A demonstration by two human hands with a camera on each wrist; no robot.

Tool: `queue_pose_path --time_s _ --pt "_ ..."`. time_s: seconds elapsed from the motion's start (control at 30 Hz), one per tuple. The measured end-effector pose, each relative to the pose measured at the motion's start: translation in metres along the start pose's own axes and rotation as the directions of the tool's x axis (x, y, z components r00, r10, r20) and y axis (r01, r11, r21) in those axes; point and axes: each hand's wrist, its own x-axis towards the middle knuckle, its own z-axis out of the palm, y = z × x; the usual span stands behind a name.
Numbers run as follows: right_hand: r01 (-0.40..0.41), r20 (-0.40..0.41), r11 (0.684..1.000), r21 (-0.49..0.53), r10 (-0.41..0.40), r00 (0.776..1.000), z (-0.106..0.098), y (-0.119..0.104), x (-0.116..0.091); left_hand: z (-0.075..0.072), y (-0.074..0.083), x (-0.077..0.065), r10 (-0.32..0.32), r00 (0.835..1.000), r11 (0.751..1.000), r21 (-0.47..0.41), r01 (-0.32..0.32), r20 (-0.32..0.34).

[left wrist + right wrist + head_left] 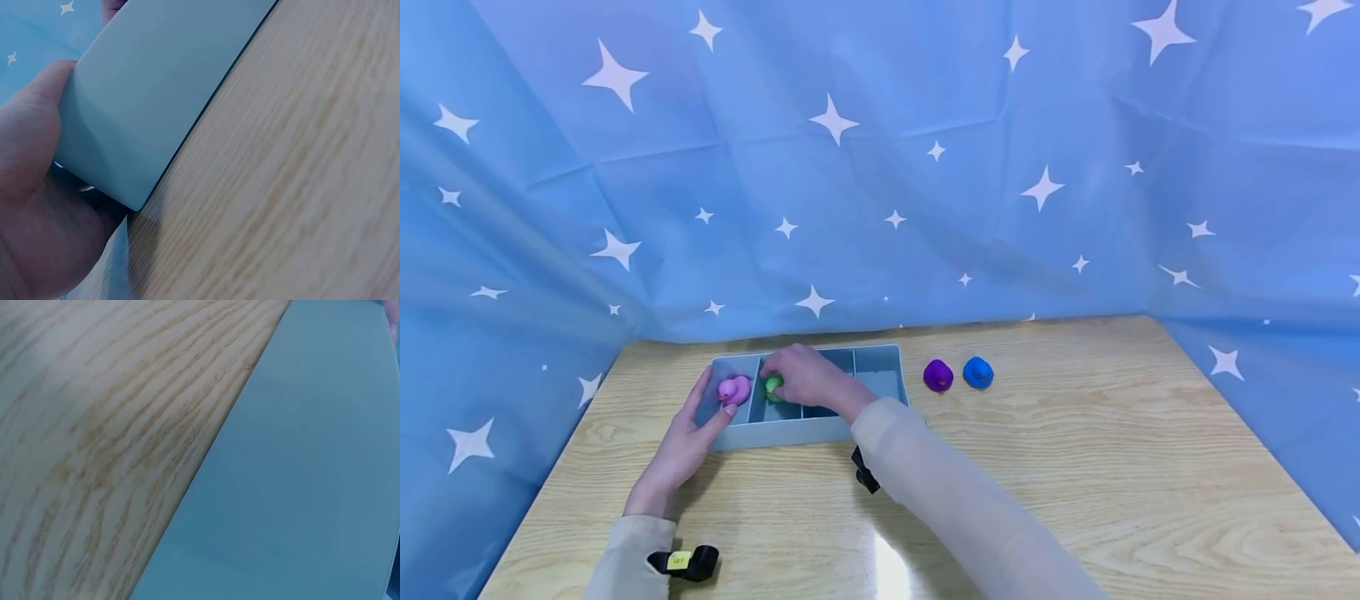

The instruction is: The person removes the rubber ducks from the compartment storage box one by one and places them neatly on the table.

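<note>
A grey-blue divided box [820, 429] stands on the table, its compartments side by side. My left hand [688, 437] holds the box's left front corner, thumb at the front rim and fingers along the left end; the left wrist view shows the same grip [37, 169] against the outer wall. In the leftmost compartment sits a pink rubber duck [735, 390]. My right hand [808, 377] reaches over the box and pinches a green rubber duck [773, 387] inside the second compartment from the left. The right wrist view shows mostly the box's front wall [294, 450].
Right of the box, a purple rubber duck [938, 376] and a blue rubber duck [978, 372] stand side by side on the wooden table [1112, 450]. A blue curtain with white stars [880, 167] hangs behind the table and along both sides.
</note>
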Motion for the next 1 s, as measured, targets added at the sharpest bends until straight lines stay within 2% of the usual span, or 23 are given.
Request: queue_pose_path --time_s 0.4,0.67,1.0 --pt "0.019 0.059 0.997 -0.071 -0.015 0.998 -0.0046 -0.0004 0.0035 0.0004 0.0030 -0.0004 -0.024 1.000 1.000 0.006 0.024 0.004" --pt "0.035 0.070 0.998 -0.057 -0.030 0.997 -0.0050 0.0004 0.0044 -0.0001 0.0016 -0.0009 -0.011 1.000 1.000 0.008 0.011 0.006" --pt "-0.002 0.040 0.993 0.121 -0.003 0.999 -0.0065 0.0062 0.0049 -0.0002 0.0025 -0.0005 -0.013 1.000 1.000 0.016 0.013 0.010"
